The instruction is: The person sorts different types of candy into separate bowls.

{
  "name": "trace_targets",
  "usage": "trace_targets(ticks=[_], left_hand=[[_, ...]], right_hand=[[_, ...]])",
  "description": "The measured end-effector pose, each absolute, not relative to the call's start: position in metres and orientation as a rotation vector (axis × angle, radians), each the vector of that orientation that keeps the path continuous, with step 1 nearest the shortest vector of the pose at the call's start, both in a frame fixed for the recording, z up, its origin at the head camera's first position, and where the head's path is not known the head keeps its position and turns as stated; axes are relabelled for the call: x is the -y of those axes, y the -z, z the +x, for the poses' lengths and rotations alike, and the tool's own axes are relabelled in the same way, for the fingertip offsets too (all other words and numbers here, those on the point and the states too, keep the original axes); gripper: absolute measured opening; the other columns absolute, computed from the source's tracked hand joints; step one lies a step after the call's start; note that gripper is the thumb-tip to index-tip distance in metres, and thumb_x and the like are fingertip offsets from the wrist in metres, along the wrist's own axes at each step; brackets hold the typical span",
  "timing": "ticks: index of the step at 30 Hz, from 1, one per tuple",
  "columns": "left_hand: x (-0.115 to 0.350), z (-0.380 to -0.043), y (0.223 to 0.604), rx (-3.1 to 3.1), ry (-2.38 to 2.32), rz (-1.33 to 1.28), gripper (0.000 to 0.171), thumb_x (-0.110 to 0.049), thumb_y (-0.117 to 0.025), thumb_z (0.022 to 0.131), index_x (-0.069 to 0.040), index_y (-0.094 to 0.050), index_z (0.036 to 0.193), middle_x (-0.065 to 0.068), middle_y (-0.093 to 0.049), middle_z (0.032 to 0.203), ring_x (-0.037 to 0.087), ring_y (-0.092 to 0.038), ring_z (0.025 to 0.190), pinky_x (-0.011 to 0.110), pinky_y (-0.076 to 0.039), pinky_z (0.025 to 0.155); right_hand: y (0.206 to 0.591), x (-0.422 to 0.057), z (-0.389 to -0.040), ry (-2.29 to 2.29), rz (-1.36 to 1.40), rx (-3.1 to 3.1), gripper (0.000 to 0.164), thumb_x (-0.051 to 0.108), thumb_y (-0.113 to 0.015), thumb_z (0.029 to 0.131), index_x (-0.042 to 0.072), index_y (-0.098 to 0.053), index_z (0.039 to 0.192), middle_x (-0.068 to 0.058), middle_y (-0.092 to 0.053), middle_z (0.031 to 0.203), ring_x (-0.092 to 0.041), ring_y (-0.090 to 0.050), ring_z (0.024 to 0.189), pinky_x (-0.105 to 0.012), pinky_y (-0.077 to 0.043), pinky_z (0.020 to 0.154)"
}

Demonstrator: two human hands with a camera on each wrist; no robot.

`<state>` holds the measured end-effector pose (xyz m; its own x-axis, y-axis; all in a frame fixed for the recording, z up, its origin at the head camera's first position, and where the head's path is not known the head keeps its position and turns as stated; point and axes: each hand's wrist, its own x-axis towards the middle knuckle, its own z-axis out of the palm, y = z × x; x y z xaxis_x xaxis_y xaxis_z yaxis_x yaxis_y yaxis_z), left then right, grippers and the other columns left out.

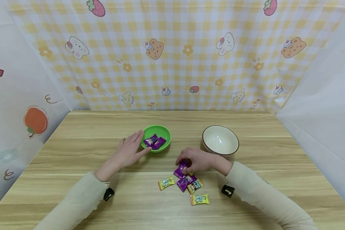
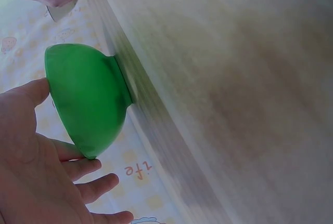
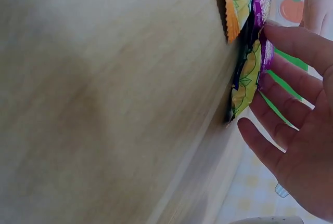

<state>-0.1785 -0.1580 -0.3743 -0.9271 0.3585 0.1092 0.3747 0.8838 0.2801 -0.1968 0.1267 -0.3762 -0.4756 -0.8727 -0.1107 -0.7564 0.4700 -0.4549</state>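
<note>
In the head view my left hand rests at the left side of a green bowl, its thumb and fingertips touching the rim. The fingers look extended in the left wrist view. Two purple candy packets lie inside that bowl. My right hand reaches down over a small pile of wrapped candies, with thumb and fingers pinching a purple candy packet at its top. Under and beside this one lie another purple packet, a yellow-and-orange packet and a yellow one, mostly covered in the head view.
A white bowl with a dark rim stands behind my right hand. Single yellow packets lie left of the pile and in front of it. The wooden table ends at a checked cloth at the back.
</note>
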Motion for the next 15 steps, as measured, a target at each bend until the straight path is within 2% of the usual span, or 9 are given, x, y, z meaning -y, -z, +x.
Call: trace_targets(ticks=[8,15], left_hand=[[0.1577,-0.1782,0.3738,3.002,0.463,-0.584,0.078,-0.054,-0.039,0.087,0.003,-0.022,0.137,0.018,-0.022,0.141,0.038,-0.024,0.124,0.061,-0.014,0.094],[0.1575,-0.1769,0.3733,3.01,0.465,-0.579,0.079,-0.056,-0.037,0.087,0.003,-0.021,0.138,0.018,-0.021,0.141,0.037,-0.024,0.124,0.06,-0.013,0.094]], right_hand=[[0.3795,-0.1273,-0.1954,0.509,-1.389,-2.414,0.026,0.024,-0.068,0.076,0.014,-0.063,0.1,0.008,-0.049,0.092,-0.007,-0.045,0.086,-0.022,-0.039,0.077],[0.3785,-0.1274,-0.1949,0.605,-1.365,-2.375,0.023,0.02,-0.068,0.077,0.013,-0.06,0.098,0.007,-0.054,0.093,-0.006,-0.048,0.082,-0.021,-0.041,0.074]])
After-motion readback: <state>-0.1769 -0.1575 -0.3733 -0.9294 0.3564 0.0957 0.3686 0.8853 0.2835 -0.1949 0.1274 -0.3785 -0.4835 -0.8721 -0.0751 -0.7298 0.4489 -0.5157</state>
